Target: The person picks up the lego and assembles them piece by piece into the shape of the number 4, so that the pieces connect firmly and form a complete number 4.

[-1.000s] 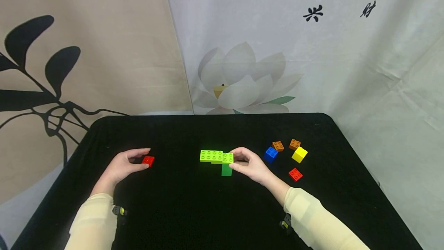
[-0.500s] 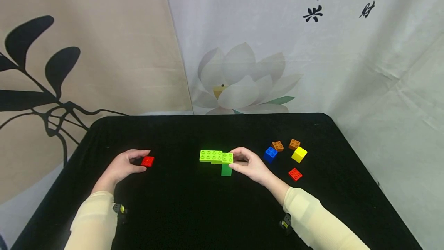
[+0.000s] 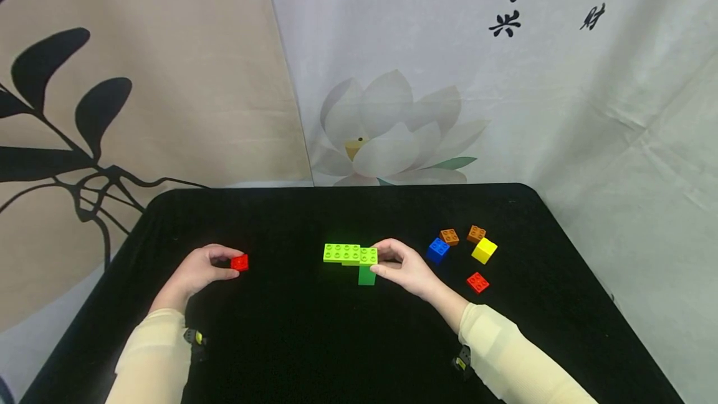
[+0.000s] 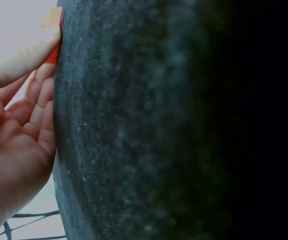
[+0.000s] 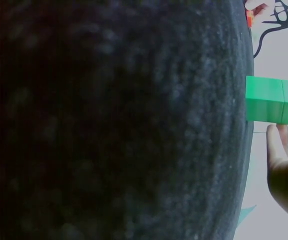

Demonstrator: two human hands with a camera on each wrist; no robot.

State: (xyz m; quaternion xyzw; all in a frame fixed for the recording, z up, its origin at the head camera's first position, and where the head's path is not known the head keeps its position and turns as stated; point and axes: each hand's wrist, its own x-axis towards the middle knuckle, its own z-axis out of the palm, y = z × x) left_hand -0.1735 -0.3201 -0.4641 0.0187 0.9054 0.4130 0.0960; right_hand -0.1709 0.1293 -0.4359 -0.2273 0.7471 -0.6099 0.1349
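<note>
My left hand [image 3: 196,273] pinches a small red toy building brick [image 3: 239,262] between thumb and fingers, at the left of the black table. In the left wrist view the thumb [image 4: 29,57] lies against that brick. Near the middle stands a joined build of light green bricks [image 3: 341,253] on top of a darker green part [image 3: 367,275]. My right hand [image 3: 406,267] grips the right end of this build between thumb and fingers. The right wrist view shows the darker green bricks [image 5: 266,100] from the side, one seam visible. The fingers partly cover the end of the build.
Right of my right hand lie loose bricks: a blue one [image 3: 438,250], two orange ones, one of them [image 3: 449,237] touching or close to the blue, a yellow one [image 3: 484,250] and a red one [image 3: 478,282]. A printed cloth [image 3: 392,48] hangs behind the table [image 3: 280,341].
The red brick has turned a little in my left hand, and its thumb and fingers have shifted slightly round it. My right hand and the green build have stayed in place.
</note>
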